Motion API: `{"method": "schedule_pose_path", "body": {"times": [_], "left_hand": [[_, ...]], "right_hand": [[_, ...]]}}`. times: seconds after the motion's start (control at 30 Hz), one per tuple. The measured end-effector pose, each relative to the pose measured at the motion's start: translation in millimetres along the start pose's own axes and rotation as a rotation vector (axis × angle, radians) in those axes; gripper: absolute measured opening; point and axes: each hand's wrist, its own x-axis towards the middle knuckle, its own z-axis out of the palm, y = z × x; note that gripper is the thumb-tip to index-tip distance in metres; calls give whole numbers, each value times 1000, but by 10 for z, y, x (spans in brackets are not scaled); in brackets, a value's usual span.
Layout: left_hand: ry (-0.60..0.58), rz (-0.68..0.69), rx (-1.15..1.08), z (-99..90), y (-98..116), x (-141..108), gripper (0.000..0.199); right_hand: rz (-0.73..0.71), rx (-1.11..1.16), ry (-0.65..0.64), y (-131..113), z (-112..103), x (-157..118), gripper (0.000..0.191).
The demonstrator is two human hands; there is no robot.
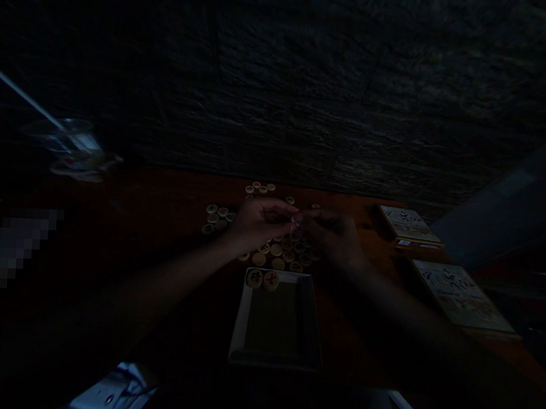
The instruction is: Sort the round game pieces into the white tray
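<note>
My left hand (257,223) and my right hand (338,235) meet above a spread of round wooden Chinese chess pieces (276,250). Both sets of fingers are pinched together around a small pale thing, too dark and blurred to name. Nearer to me lies a shallow, white-rimmed box tray (316,329). Two chess pieces sit side by side in its far left corner: one with a black character (254,279), the other with a red one (271,281). My hands cover part of the scattered pieces.
Two flat printed boxes, one farther back (409,225) and one nearer (464,297), lie on the wooden table's right side. A clear cup with a straw (77,148) stands at the back left. A stone-textured wall (278,107) rises behind the table. The light is very dim.
</note>
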Motion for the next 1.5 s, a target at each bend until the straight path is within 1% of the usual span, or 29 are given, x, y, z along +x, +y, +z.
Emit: {"method": "schedule_pose_path", "body": {"times": [0.13, 0.23, 0.37, 0.5, 0.57, 0.77, 0.9, 0.97, 1.07, 1.17, 1.27, 1.33, 1.43, 1.5], "left_hand": [[57, -36, -72, 27, 13, 14, 33], [100, -78, -146, 48, 28, 15, 29], [126, -74, -86, 66, 54, -9, 22], [95, -32, -22, 64, 74, -31, 19], [68, -14, -1, 57, 78, -34, 20], [-20, 57, 2, 52, 37, -42, 32], [-11, 102, 29, 57, -1, -51, 31], [9, 100, 69, 53, -10, -50, 28], [46, 84, 66, 44, -15, -39, 27], [92, 52, 8, 43, -7, -29, 28], [147, -15, -75, 50, 15, -30, 31], [167, -69, -136, 54, 30, -33, 30], [152, -135, -246, 61, 40, -34, 29], [119, -158, -329, 70, 41, -31, 27]], "right_hand": [[18, 41, -34, 12, -19, 10, 32], [-23, 44, -60, 10, -22, 11, 33], [-42, 60, -95, -5, -14, 0, 30], [-58, 75, -93, 17, -23, 8, 25], [-64, 77, -76, 30, -31, 16, 26], [-3, 46, -10, 24, -29, 14, 29], [-30, 32, 1, 23, -17, 8, 31], [-32, 12, -1, 17, -15, 8, 31], [-35, 2, -12, -6, -17, 3, 31], [-53, 18, -9, -28, -16, -7, 29], [-65, 27, -3, -33, -5, -16, 28], [-70, 20, -7, -32, 3, -20, 28], [-81, 11, -1, -36, 7, -24, 32], [-117, -20, -1, -41, -1, -25, 36]]}}
